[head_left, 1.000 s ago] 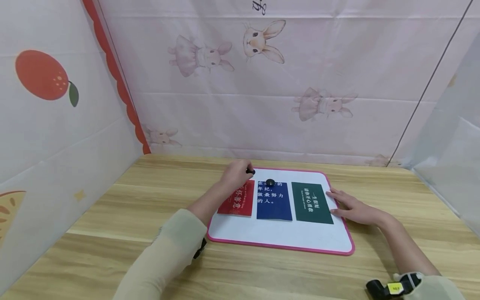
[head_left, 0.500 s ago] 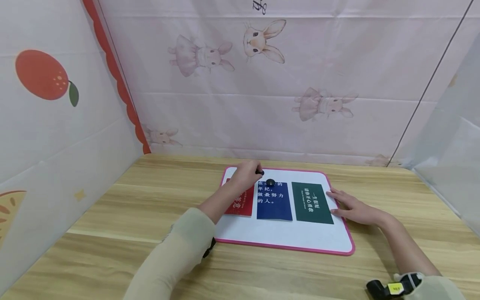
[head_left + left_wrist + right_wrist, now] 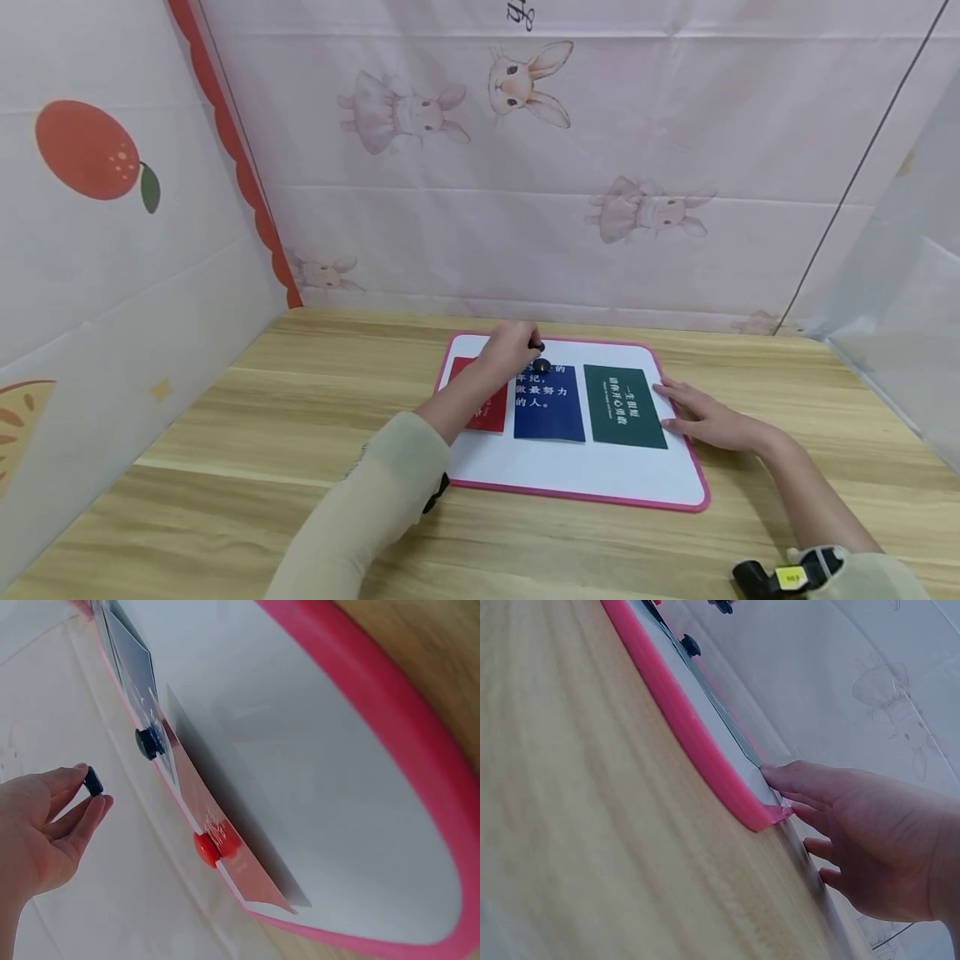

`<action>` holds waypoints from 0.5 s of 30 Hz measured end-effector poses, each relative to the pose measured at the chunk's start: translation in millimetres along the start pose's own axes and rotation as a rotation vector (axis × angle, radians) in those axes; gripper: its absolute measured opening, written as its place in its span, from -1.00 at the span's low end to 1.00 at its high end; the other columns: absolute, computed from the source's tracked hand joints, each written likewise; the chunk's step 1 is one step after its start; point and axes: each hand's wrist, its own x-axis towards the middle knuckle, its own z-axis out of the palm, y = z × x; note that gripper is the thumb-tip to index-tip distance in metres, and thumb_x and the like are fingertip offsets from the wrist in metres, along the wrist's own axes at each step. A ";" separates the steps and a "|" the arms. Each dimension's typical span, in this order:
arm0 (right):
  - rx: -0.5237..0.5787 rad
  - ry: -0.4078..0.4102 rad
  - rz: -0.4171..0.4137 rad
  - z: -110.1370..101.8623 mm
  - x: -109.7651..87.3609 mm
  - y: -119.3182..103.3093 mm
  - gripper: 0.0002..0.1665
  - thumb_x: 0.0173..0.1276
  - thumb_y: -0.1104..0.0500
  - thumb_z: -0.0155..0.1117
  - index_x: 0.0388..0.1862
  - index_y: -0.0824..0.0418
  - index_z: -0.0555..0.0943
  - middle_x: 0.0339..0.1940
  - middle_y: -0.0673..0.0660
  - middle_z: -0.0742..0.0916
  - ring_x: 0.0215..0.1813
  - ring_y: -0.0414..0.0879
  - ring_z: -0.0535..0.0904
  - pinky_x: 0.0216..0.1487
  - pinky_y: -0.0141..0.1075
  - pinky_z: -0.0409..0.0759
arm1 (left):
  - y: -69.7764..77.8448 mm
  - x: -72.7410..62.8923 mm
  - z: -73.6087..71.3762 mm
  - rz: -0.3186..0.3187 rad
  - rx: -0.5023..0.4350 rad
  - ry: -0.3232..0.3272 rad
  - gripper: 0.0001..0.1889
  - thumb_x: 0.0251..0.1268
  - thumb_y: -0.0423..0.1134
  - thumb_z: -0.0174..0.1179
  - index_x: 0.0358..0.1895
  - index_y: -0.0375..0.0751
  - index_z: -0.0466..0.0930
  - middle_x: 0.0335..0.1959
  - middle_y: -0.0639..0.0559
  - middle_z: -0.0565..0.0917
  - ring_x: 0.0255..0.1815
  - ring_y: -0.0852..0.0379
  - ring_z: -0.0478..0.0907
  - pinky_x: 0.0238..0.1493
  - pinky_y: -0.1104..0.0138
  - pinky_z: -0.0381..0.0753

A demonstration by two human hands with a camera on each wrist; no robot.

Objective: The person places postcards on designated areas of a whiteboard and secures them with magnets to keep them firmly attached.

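Above the top edge of a pink-rimmed whiteboard [image 3: 555, 471], my left hand [image 3: 510, 350] pinches a black magnet [image 3: 93, 781] between thumb and fingers. Three cards lie in a row on the board: a red card [image 3: 491, 415], a blue card [image 3: 551, 421] and a green card [image 3: 622, 408]. A second black magnet [image 3: 541, 365] sits at the top of the blue card. In the left wrist view a red magnet [image 3: 206, 849] is on the red card; my left arm hides it from the head view. My right hand [image 3: 708, 417] rests with extended fingers on the board's right edge.
The board lies on a wooden table [image 3: 225, 483]. A pale cloth backdrop [image 3: 480, 250] with rabbit drawings rises behind it, and a white fruit-print sheet [image 3: 150, 275] stands on the left. Black wrist devices are strapped to both forearms.
My left hand has moved right with the pinched magnet, from above the red card to above the blue card. My right hand has kept its place on the board's edge.
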 end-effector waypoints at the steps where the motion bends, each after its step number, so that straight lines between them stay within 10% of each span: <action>1: 0.000 -0.001 -0.001 0.0 0.2 0.2 -0.16 0.27 0.05 0.20 0.40 0.36 0.10 0.38 0.47 0.04 0.32 0.43 -0.14 0.14 0.37 -0.10 | 0.9 0.4 0.7 -0.004 -0.002 0.000 -0.89 0.18 -0.31 0.24 -0.23 -0.19 0.57 -0.29 -0.02 0.58 -0.33 0.15 0.49 -0.29 0.49 0.53; 15: 0.016 -0.001 -0.044 1.9 6.5 22.1 -0.15 0.27 -0.05 0.17 0.43 0.22 0.10 0.40 0.41 0.05 0.33 0.40 -0.15 0.10 0.40 -0.11 | 13.0 5.8 10.2 0.006 -0.016 -0.003 -0.88 0.20 -0.30 0.22 -0.21 -0.19 0.58 -0.28 0.00 0.58 -0.32 0.17 0.48 -0.24 0.49 0.54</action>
